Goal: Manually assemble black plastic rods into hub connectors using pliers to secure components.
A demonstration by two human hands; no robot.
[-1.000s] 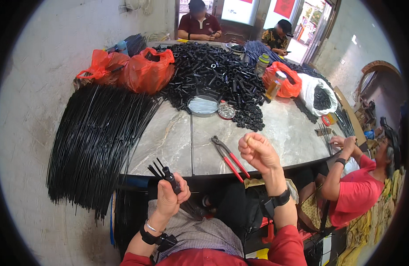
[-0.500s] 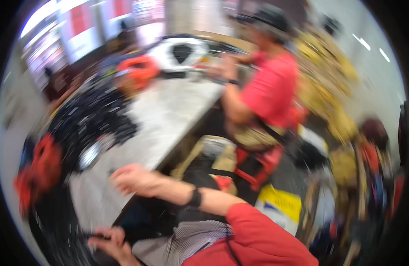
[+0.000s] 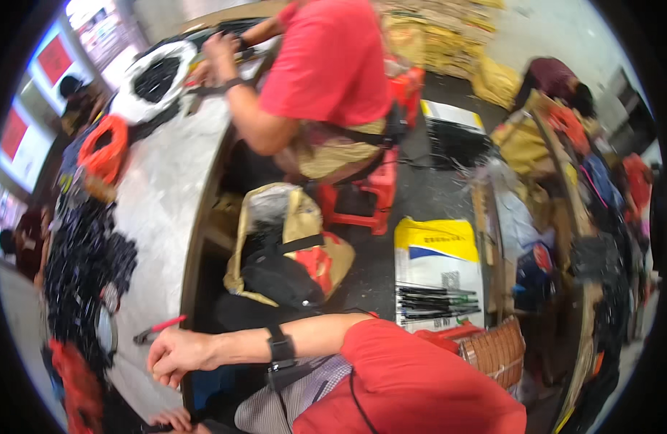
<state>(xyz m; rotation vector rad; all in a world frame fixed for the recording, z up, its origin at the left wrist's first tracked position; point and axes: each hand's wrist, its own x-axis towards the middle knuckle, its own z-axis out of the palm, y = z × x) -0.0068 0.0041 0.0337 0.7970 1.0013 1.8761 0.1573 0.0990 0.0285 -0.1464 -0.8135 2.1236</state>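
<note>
My right hand hovers by the near edge of the grey-white worktable, its fingers curled in and pressed together. What they may pinch is too small to make out. Just beyond it lies a hand tool with red handles, perhaps pliers. My left hand shows only in part at the lower edge, its fingers bent about something dark that I cannot name. A large pile of small black pieces covers the table's left side, with a shiny round object at its edge.
A co-worker in a red shirt works farther along the table near a white bag of black pieces. An orange bag is beside it. An open tan sack, a red stool and black strips on a yellow-white sack are on the floor.
The view has swung to the right, so the table and co-worker appear farther left. My right hand now has its fingers curled downward. My left hand has slipped mostly below the lower edge.
</note>
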